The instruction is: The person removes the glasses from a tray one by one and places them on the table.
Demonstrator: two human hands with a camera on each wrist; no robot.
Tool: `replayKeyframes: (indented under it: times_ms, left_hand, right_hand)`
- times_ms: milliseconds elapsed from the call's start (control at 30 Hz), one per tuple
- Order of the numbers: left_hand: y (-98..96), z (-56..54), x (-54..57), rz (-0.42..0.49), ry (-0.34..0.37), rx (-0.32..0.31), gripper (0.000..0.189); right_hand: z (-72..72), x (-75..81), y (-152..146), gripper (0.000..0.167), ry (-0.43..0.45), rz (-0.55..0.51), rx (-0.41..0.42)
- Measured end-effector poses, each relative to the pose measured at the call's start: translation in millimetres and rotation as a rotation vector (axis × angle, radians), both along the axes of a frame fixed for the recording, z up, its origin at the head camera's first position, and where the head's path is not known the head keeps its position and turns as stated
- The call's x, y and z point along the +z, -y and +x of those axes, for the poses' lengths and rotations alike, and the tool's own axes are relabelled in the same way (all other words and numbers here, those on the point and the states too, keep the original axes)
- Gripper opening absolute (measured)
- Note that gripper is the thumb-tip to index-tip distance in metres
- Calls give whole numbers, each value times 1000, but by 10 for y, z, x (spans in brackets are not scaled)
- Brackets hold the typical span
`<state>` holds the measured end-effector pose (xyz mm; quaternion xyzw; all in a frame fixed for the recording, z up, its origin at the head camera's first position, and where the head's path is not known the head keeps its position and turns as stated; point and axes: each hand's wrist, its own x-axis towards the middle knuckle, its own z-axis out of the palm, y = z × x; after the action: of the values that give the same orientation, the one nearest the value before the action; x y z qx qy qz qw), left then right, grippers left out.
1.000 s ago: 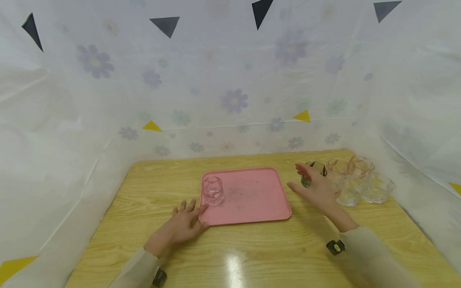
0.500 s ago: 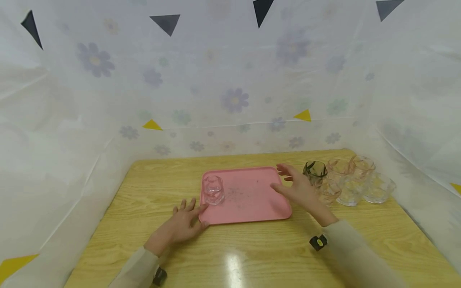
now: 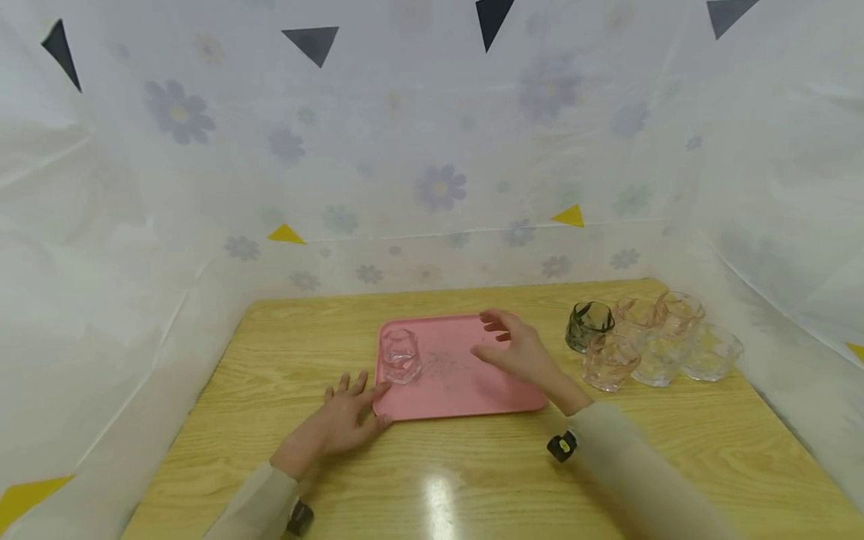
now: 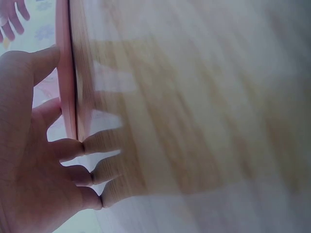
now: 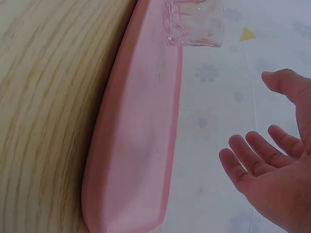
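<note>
A clear faceted glass (image 3: 401, 357) stands on the left part of a pink tray (image 3: 466, 401); the right wrist view shows this glass (image 5: 197, 22) at the top. My left hand (image 3: 343, 420) lies at the tray's front left corner. Its thumb and index finger touch the tray's edge (image 4: 67, 73), and the other fingertips rest on the table. Above the tray's right half hovers my right hand (image 3: 523, 356), holding nothing. Its thumb and fingers are apart and relaxed, as the right wrist view also shows.
Several glasses stand close together at the table's right side: a dark grey one (image 3: 589, 328), a pinkish one (image 3: 610, 364), clear ones (image 3: 711, 352) and more pinkish ones behind (image 3: 678, 311). White flowered sheeting (image 3: 439, 150) encloses the wooden table (image 3: 378, 495) at the back and sides.
My right hand has moved left from beside the dark grey glass to above the tray, fingers still apart. The left hand and the glass on the tray stay put.
</note>
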<state>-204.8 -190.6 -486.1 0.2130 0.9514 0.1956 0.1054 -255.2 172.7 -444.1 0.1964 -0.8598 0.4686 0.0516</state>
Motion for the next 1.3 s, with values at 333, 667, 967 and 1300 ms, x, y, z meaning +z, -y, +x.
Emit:
replayKeyframes:
  times_ms: [333, 667, 967, 1300]
  left_hand:
    - [-10, 4, 0, -4, -6, 1, 71]
    - [-12, 7, 27, 0, -7, 4, 71]
    - [-7, 4, 9, -2, 1, 6, 71]
    - [-5, -8, 3, 2, 15, 4, 70]
  right_hand:
    - [-129, -119, 282, 72, 77, -11, 58]
    - [-209, -204, 567, 74, 175, -48, 118]
    - [-264, -320, 752, 72, 205, -44, 137]
    - [-314, -400, 921, 83, 223, -23, 179]
